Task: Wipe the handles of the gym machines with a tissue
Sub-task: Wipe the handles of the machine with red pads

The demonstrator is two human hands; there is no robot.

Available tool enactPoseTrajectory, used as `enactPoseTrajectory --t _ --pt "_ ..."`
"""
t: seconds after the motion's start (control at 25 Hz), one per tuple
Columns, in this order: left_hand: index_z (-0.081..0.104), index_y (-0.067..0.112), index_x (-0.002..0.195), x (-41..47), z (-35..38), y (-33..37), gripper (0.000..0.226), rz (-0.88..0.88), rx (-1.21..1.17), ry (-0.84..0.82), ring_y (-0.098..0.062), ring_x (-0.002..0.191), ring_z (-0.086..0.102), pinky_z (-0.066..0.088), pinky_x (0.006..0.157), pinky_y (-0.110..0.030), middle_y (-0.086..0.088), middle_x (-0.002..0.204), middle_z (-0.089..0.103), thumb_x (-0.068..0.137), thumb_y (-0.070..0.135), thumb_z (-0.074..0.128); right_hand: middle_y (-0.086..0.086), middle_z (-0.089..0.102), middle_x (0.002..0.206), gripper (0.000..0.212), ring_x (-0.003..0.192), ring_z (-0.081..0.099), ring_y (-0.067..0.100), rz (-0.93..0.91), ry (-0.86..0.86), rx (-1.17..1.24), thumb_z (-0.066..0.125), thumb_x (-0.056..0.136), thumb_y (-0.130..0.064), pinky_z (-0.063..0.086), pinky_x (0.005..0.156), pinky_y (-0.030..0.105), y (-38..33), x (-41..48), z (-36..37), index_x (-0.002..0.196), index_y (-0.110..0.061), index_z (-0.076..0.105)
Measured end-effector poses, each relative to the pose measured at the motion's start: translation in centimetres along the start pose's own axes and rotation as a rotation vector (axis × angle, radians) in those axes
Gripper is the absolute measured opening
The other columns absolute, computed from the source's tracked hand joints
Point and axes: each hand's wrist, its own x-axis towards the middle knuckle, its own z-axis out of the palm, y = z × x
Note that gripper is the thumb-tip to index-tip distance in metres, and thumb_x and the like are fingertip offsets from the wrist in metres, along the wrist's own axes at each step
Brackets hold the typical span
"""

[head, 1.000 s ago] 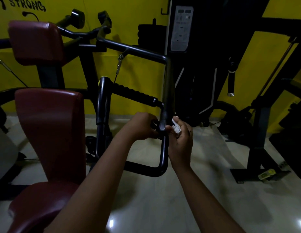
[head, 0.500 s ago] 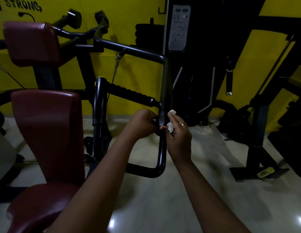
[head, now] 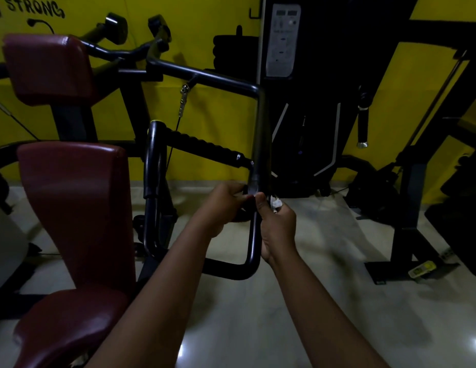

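The right hand (head: 278, 227), fingers pinching the tissue (head: 275, 202), has slid back down the upright handle bar (head: 254, 235) that the left hand (head: 226, 203) grips, so the wiping is likely mid-stroke.

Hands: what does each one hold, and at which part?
The left hand grips the upright black bar just below its joint. The right hand holds a crumpled tissue against the same bar.
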Motion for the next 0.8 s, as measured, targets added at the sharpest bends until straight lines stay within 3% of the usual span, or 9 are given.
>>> enactPoseTrajectory --t 0.16,0.28,0.36,0.48,0.6,0.68,0.8 --pt "0.063 -0.009 0.107 1.4 0.0 0.4 0.022 -0.012 0.079 0.084 -0.037 0.084 0.069 0.061 0.066 -0.034 -0.031 0.099 0.066 0.099 0.005 0.048 0.001 0.073 0.095 0.017 0.093 0.069 0.017 -0.009 0.069 -0.099 0.068 0.088 -0.029 0.056 0.087 0.040 -0.2 0.5 0.6 0.100 -0.017 0.069" --pt "0.066 -0.008 0.100 2.0 0.3 0.3 0.019 -0.013 0.062 0.144 -0.038 0.086 0.069 0.059 0.077 -0.047 -0.030 0.096 0.067 0.097 0.005 0.052 -0.002 0.071 0.092 0.019 0.091 0.067 0.013 -0.087 0.110 -0.245 0.066 0.090 -0.033 0.053 0.075 0.028 -0.8 0.4 0.8 0.099 -0.017 0.067" --pt "0.066 -0.006 0.100 1.5 0.5 0.2 0.018 -0.030 -0.032 0.182 -0.035 0.082 0.070 0.060 0.076 -0.046 -0.026 0.092 0.068 0.097 0.007 0.055 -0.002 0.071 0.094 0.026 0.091 0.067 0.011 -0.107 0.080 -0.286 0.064 0.090 -0.039 0.051 0.073 0.024 -0.8 0.0 0.7 0.104 -0.017 0.066" --pt "0.066 0.002 0.106 0.3 1.0 0.1 0.019 -0.053 -0.194 0.106 -0.024 0.080 0.067 0.058 0.075 -0.039 -0.015 0.090 0.068 0.097 0.014 0.054 -0.001 0.072 0.099 0.029 0.094 0.068 0.014 -0.058 0.013 -0.124 0.060 0.092 -0.042 0.054 0.081 0.031 -0.7 -0.7 0.6 0.109 -0.019 0.065" --pt "0.063 0.005 0.115 0.5 1.5 -0.9 0.026 -0.138 -0.251 0.103 -0.034 0.094 0.067 0.055 0.084 -0.048 -0.017 0.102 0.068 0.099 0.022 0.053 -0.001 0.072 0.096 0.018 0.093 0.068 0.015 0.000 0.019 -0.030 0.051 0.098 -0.034 0.054 0.080 0.031 -0.4 -1.1 0.3 0.102 -0.022 0.065" --pt "0.063 0.006 0.114 1.2 2.4 -1.8 0.030 -0.164 -0.199 0.178 -0.033 0.094 0.067 0.057 0.082 -0.047 -0.017 0.105 0.069 0.100 0.029 0.050 -0.002 0.072 0.089 0.016 0.089 0.068 0.016 0.005 0.112 -0.082 0.055 0.097 -0.034 0.055 0.076 0.033 -0.2 -0.8 0.1 0.095 -0.025 0.068" --pt "0.065 0.007 0.105 2.0 3.7 -2.6 0.034 -0.096 0.054 0.343 -0.029 0.085 0.068 0.058 0.078 -0.048 -0.014 0.096 0.068 0.100 0.036 0.046 0.003 0.071 0.087 0.018 0.087 0.067 0.019 0.015 0.229 -0.250 0.059 0.095 -0.031 0.045 0.060 0.023 -0.4 -0.3 0.1 0.095 -0.018 0.071"
